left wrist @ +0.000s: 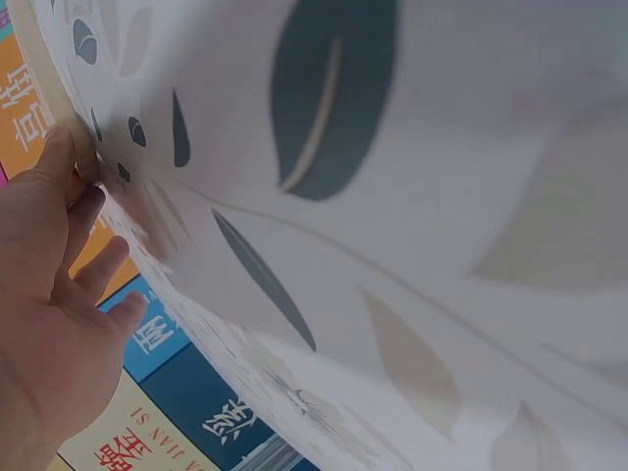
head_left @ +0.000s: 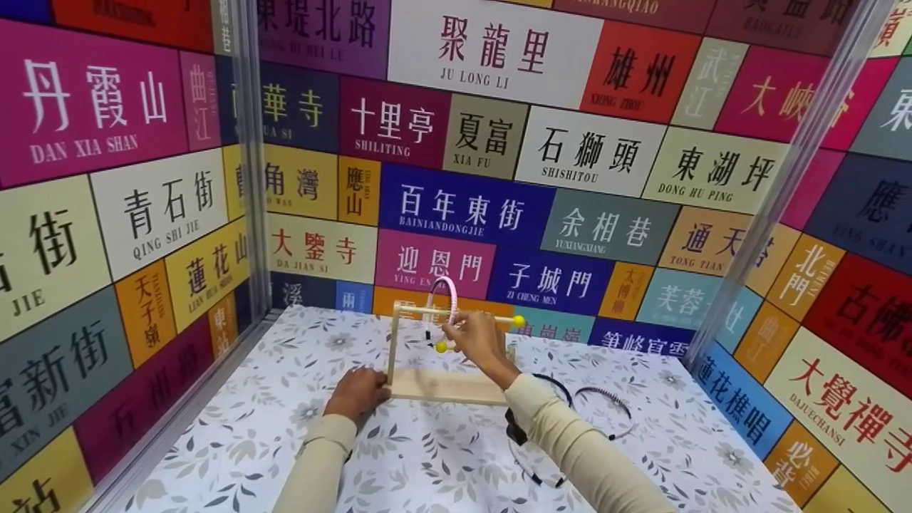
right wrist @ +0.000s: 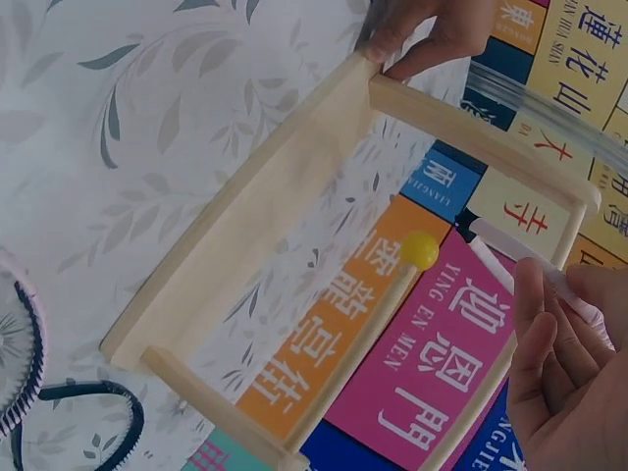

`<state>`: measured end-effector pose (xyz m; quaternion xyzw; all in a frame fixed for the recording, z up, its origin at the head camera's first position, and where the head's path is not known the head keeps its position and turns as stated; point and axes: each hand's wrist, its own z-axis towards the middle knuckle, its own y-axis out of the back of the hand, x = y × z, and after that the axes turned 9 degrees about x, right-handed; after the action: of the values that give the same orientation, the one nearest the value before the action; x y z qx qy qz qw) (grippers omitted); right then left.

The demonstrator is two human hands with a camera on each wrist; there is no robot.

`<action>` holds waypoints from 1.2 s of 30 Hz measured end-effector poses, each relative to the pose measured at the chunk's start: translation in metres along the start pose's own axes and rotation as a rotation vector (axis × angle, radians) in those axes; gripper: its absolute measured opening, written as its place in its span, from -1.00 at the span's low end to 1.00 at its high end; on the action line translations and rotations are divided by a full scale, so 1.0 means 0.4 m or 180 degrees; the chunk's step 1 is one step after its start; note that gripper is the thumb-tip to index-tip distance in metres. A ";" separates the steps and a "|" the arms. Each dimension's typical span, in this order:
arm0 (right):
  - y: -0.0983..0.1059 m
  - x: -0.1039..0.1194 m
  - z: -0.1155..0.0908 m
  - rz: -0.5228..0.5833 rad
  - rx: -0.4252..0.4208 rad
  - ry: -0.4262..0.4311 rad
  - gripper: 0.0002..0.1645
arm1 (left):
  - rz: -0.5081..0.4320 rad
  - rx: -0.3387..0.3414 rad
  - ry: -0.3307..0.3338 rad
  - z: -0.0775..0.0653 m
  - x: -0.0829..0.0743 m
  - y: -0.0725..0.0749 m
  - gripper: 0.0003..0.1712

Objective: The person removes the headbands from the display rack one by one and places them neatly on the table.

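Observation:
A pale wooden stand (head_left: 449, 387) with a flat base, upright posts and horizontal rods tipped with yellow balls is on the table. My left hand (head_left: 358, 392) pinches the base's left corner between thumb and fingers, also seen from the left hand's side (left wrist: 59, 265) in the left wrist view. Above the base, my right hand (head_left: 476, 340) pinches a pink-and-white headband (head_left: 443, 281) with dark tips. In the head view the headband arches over the upper rod; whether it touches the rod, I cannot tell. One yellow ball (right wrist: 420, 251) is near the headband's dark tip in the right wrist view.
To the right of the stand, a dark headband (head_left: 559, 385) and a toothed headband (head_left: 605, 402) lie on the leaf-patterned tablecloth (head_left: 271, 442). Another headband (head_left: 527, 470) is partly hidden by the right forearm. Walls of colourful sign panels (head_left: 463, 192) enclose the table.

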<state>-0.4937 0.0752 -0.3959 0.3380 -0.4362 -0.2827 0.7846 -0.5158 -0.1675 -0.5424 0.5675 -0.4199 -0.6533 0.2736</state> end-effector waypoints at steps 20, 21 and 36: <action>0.100 -0.094 -0.042 -0.0027 -0.0217 -0.0091 -0.76 | 0.0060 -0.0150 -0.0119 -0.016 -0.009 0.001 -0.82; 0.103 -0.099 -0.044 -0.0026 -0.0216 -0.0108 -0.77 | 0.0068 -0.0179 -0.0134 -0.017 -0.009 -0.001 -0.81; 0.154 -0.164 -0.072 -0.0039 -0.0297 -0.0201 -0.76 | 0.0049 -0.0055 0.0022 -0.009 -0.013 0.001 -0.78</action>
<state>-0.4897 0.1694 -0.3917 0.2946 -0.4450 -0.3181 0.7836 -0.5113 -0.1643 -0.5395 0.5640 -0.4177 -0.6529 0.2849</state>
